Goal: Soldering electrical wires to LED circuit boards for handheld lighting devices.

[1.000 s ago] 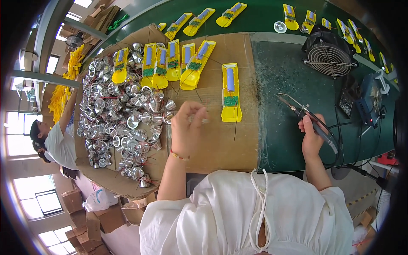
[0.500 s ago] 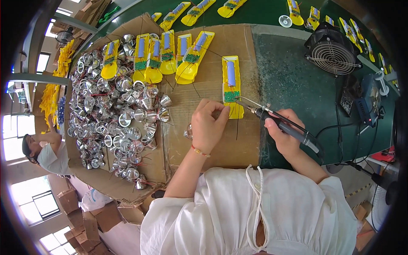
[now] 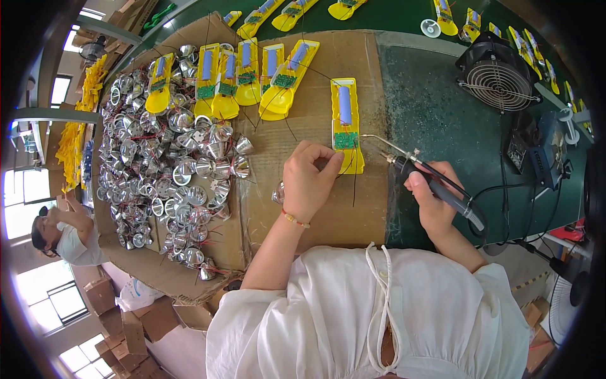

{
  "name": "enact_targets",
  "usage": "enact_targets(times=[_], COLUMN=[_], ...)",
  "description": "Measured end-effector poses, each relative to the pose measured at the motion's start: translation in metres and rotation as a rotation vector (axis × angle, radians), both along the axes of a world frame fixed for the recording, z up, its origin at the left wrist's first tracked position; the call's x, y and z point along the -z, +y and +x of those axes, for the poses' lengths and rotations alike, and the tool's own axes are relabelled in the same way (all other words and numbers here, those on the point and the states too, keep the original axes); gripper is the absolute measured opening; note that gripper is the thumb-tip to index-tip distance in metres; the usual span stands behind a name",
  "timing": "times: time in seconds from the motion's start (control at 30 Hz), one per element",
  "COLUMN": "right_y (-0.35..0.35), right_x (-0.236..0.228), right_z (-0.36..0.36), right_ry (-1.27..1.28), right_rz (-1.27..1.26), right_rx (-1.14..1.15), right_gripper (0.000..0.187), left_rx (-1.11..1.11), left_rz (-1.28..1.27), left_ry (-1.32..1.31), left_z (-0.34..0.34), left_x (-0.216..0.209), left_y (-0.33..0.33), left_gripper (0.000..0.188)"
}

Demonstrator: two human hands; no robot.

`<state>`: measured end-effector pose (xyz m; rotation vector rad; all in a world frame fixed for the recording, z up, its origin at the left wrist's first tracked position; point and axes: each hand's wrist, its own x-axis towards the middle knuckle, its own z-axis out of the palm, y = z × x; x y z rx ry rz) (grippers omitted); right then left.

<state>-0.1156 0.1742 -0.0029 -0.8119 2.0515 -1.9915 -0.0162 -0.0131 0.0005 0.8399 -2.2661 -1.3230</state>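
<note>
Currently my right hand (image 3: pixel 435 201) grips soldering iron (image 3: pixel 457 204); left hand (image 3: pixel 307 181) curled, can't tell if pinching; slip could scorch circuit board (image 3: pixel 345 140).

One yellow plastic casing (image 3: pixel 355 123) lies alone on the brown cardboard sheet (image 3: pixel 353 221), bearing one purple cylindrical cell (image 3: pixel 344 105) and one green circuit board (image 3: pixel 345 140). Six similar casings (image 3: pixel 279 101) lie toward the sheet's far left corner. Beyond the green worktop (image 3: pixel 429 95)'s far edge: four casings (image 3: pixel 293 14) leftward, at least seven rightward. Silver cone-shaped reflectors (image 3: pixel 183 170): dozens, too heaped to count, plus one lone reflector (image 3: pixel 277 193). One pen-shaped soldering iron (image 3: pixel 448 195); one black square fan (image 3: pixel 495 82); one white spool (image 3: pixel 567 126).
</note>
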Motion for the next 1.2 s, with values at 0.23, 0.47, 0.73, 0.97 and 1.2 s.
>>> enact_targets(times=[0.23, 0.47, 0.73, 0.97, 1.2], right_y=[0.008, 0.014, 0.008, -0.003, -0.006], right_x=[0.004, 0.005, 0.001, -0.002, -0.003], right_z=[0.001, -0.002, 0.001, -0.002, 0.000], right_ry=[-0.124, -0.125, -0.142, -0.158, -0.236], right_rz=[-0.039, -0.022, -0.029, -0.033, -0.048], right_rx=[-0.001, -0.006, -0.037, -0.058, -0.036], right_gripper=[0.014, 0.015, 0.015, 0.016, 0.015], left_rx=[-0.002, 0.051, 0.009, 0.138, 0.078], left_rz=[-0.029, -0.217, -0.076, -0.396, 0.075], left_ry=[-0.020, 0.131, 0.046, 0.062, 0.013], left_z=[0.000, 0.012, 0.009, 0.016, 0.009], left_x=[0.000, -0.015, -0.005, 0.001, 0.001], left_y=[0.000, 0.004, 0.010, 0.002, -0.006], left_gripper=[0.011, 0.012, 0.009, 0.012, 0.012])
